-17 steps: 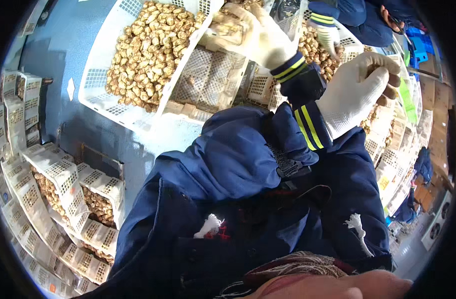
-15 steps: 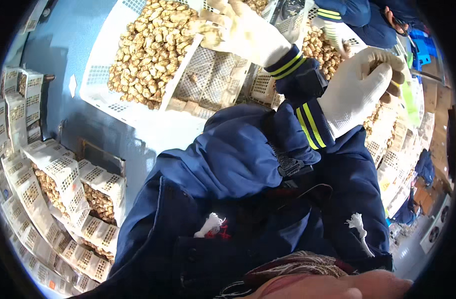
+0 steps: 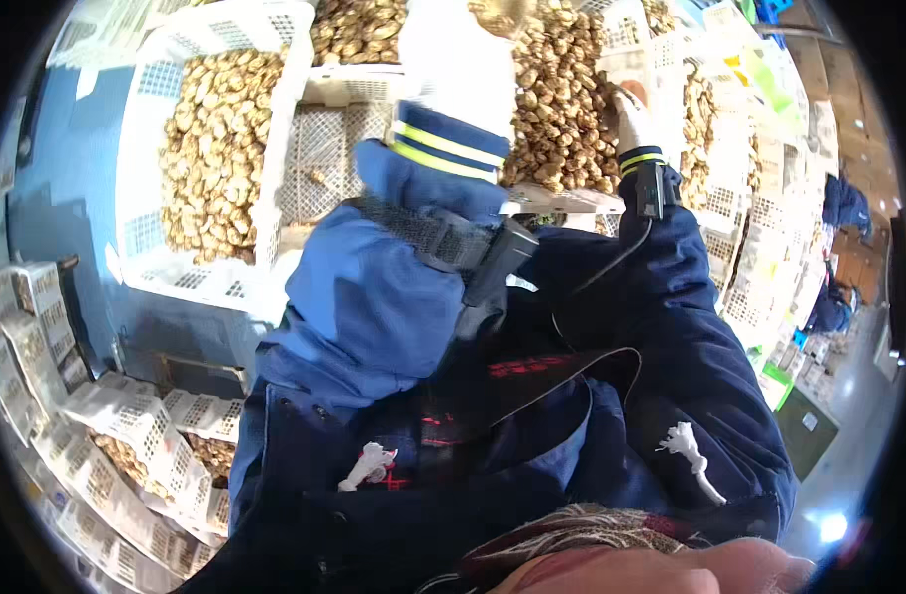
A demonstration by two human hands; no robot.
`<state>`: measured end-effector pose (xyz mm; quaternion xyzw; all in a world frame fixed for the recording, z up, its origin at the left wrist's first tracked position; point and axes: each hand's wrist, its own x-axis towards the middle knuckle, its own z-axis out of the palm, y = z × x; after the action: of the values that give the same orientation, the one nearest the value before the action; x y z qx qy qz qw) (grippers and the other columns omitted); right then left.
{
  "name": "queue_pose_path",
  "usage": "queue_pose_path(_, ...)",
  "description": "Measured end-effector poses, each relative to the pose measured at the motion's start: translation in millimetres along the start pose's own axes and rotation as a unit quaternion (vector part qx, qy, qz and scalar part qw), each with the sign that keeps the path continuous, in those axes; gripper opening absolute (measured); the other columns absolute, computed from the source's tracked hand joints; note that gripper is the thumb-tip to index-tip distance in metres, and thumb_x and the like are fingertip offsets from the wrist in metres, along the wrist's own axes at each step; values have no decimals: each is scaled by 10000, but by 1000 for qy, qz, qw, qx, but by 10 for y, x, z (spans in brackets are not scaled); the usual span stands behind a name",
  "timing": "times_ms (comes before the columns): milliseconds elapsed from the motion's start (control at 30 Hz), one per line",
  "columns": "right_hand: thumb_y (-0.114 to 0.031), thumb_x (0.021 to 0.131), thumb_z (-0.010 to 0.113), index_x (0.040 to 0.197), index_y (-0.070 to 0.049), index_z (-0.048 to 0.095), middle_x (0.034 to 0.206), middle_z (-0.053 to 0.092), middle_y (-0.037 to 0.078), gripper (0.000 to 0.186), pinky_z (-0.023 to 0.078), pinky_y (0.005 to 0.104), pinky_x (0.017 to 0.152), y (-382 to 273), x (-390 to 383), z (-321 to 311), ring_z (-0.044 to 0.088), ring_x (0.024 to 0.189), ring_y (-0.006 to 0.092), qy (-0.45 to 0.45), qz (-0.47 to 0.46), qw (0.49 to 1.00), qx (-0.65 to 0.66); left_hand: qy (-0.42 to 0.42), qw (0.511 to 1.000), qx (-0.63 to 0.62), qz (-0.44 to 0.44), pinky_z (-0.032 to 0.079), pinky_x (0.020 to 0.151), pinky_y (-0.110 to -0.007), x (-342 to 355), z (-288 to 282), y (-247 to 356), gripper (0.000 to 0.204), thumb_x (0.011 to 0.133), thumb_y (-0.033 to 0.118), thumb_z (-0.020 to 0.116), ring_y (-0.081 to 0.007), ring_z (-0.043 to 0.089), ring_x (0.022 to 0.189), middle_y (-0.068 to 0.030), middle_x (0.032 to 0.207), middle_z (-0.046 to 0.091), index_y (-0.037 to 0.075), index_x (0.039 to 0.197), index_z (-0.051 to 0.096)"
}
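Note:
My left hand (image 3: 453, 64), in a white glove, reaches up to the top centre between crates of small, tan, lumpy produce; it is washed out and its fingers are unclear, near produce at the top edge. My right hand (image 3: 632, 117), also gloved, is at the right rim of a centre crate of darker produce (image 3: 557, 114), fingers curled, their contents unclear. A white crate (image 3: 136, 188) of paler produce lies to the left. A grid-bottomed crate (image 3: 319, 158) with a few bits in it sits beside it, below another filled crate (image 3: 359, 30).
More white crates stand along the right (image 3: 730, 238). Stacked crates (image 3: 136, 436) holding produce fill the lower left, by a blue surface (image 3: 72, 238). Cardboard-coloured material (image 3: 854, 129) and dark blue clothing (image 3: 839, 203) are at the far right.
The view has shifted. My forearms, crossed before, are now apart: my left hand points straight up, and my right hand has moved left and up into the centre crate's edge.

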<state>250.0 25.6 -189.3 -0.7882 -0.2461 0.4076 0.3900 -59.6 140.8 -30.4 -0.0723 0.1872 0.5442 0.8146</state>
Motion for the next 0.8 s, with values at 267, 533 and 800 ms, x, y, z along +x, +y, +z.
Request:
queue_pose_path(267, -376, 893, 541, 1304, -194, 556, 1198, 627, 155, 450, 484, 395, 929, 46, 76, 838, 606, 1092, 302, -50, -154, 848, -504, -61, 992, 91, -55, 495, 832, -342, 297, -238, -197, 188, 967, 196, 501, -217, 596, 912, -91, 944, 623, 42, 1037, 583)
queue_pose_path(533, -278, 911, 528, 1293, -83, 541, 1157, 642, 112, 429, 497, 376, 899, 143, 308, 725, 621, 1065, 253, -118, -117, 969, -182, -141, 960, 241, 2, 475, 939, -364, 174, -207, -244, 274, 973, 124, 424, -256, 567, 1103, -144, 1149, 603, -19, 1193, 502)
queue_pose_path(800, -467, 915, 505, 1326, -108, 514, 1197, 619, 180, 545, 467, 383, 934, 205, 420, 1080, 597, 1117, 272, 1, -149, 910, -387, -76, 986, 122, -84, 458, 968, -373, 230, -188, -203, 279, 982, 139, 420, -274, 570, 1087, -155, 1133, 598, -18, 1203, 486)
